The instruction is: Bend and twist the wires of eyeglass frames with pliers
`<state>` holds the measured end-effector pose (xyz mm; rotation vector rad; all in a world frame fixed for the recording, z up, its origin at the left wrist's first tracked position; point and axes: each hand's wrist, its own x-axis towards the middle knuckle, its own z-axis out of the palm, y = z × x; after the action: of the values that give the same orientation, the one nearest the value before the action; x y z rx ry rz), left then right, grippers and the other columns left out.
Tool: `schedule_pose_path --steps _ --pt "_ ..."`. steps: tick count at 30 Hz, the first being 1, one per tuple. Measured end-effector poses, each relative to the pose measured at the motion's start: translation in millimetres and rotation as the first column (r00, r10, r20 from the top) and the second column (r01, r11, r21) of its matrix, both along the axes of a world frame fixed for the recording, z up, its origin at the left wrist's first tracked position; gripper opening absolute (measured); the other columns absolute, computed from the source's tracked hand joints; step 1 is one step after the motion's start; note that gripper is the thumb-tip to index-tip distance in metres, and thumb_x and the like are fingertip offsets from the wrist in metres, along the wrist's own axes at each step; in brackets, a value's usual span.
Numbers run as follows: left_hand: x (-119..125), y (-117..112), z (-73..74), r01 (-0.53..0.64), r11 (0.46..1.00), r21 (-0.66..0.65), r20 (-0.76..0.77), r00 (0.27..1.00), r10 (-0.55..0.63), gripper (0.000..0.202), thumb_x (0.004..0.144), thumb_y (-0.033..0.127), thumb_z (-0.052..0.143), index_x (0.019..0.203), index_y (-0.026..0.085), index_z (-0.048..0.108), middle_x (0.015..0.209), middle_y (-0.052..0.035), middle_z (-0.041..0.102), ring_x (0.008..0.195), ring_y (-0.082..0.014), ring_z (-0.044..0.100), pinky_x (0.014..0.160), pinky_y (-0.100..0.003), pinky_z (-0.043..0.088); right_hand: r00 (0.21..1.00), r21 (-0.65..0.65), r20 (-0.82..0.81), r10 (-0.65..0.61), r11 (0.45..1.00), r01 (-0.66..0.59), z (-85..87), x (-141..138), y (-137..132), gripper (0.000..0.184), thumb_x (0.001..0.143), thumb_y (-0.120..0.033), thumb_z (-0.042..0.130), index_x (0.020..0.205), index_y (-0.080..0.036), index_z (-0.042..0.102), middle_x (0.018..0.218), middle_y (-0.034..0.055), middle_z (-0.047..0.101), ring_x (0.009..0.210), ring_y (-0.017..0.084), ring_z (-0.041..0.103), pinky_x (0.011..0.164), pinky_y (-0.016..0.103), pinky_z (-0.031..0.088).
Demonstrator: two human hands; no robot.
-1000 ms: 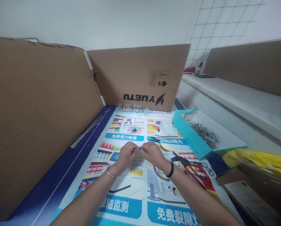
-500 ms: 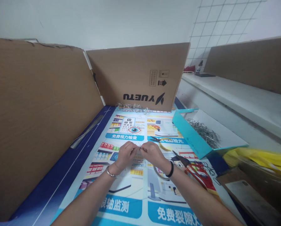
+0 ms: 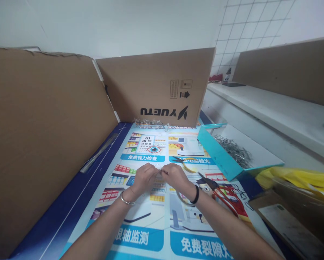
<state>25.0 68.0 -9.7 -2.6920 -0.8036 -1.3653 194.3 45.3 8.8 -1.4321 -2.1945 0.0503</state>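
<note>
Over the printed mat, my left hand and my right hand meet with their fingertips nearly touching. Both are closed in a pinch on a small piece of thin wire; its shape is mostly hidden by the fingers. Just beyond my right hand lie pliers with yellow handles. To its right are scissors with red handles. A pale ring-shaped thing is partly covered by my right wrist.
A turquoise box at right holds a tangle of thin metal wires. More shiny bits lie along the back cardboard panel. Another cardboard panel stands at left, beside a bundle of thin strips. Yellow plastic lies right.
The view has shifted very slightly. Both hands keep their pinch in the same place, with only a tiny change in the fingers.
</note>
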Motion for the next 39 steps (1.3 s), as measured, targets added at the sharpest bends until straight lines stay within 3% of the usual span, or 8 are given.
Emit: schedule_pose_path --steps 6,10,24,39 --pt "-3.1 0.7 3.0 -0.024 0.996 0.089 -0.164 0.986 0.038 0.02 0.085 0.007 0.043 0.076 0.019 0.056 0.064 -0.0015 0.054 0.061 -0.0141 0.046 0.058 -0.027 0.035 0.999 0.003 0.053 -0.01 1.0 0.01 -2.1 0.6 -0.5 0.021 0.08 -0.016 0.052 0.063 -0.019 0.065 0.064 0.0027 0.066 0.063 0.014 0.056 0.063 0.025 0.034" --pt "-3.6 0.0 5.1 -0.04 0.993 0.114 -0.195 0.979 0.062 0.023 0.085 0.006 0.043 0.071 0.019 0.055 0.062 -0.0009 0.052 0.06 -0.0141 0.045 0.057 -0.027 0.034 0.997 0.016 0.08 -0.015 1.0 0.013 -3.4 -0.5 -0.3 0.022 0.082 -0.02 0.053 0.064 -0.018 0.065 0.065 0.004 0.066 0.063 0.015 0.056 0.062 0.026 0.034" --pt "-1.9 -2.4 7.1 -0.039 0.999 -0.028 -0.054 0.998 0.037 0.026 0.09 0.018 0.043 0.069 0.019 0.058 0.061 -0.0014 0.054 0.063 -0.0134 0.052 0.059 -0.025 0.041 0.997 0.05 0.077 0.011 0.999 -0.015 0.2 -1.2 -0.1 0.023 0.081 -0.014 0.052 0.061 -0.018 0.062 0.062 0.0024 0.064 0.062 0.014 0.054 0.066 0.026 0.034" --pt "-3.4 1.4 0.1 -0.059 0.995 -0.081 0.006 0.998 0.06 0.016 0.089 0.016 0.045 0.078 0.018 0.056 0.069 -0.0018 0.06 0.069 -0.0144 0.054 0.062 -0.026 0.043 1.0 0.032 -0.014 -0.012 0.999 0.013 2.5 0.1 -2.6 0.019 0.079 -0.015 0.054 0.061 -0.02 0.059 0.062 -0.0012 0.062 0.063 0.012 0.053 0.064 0.024 0.033"
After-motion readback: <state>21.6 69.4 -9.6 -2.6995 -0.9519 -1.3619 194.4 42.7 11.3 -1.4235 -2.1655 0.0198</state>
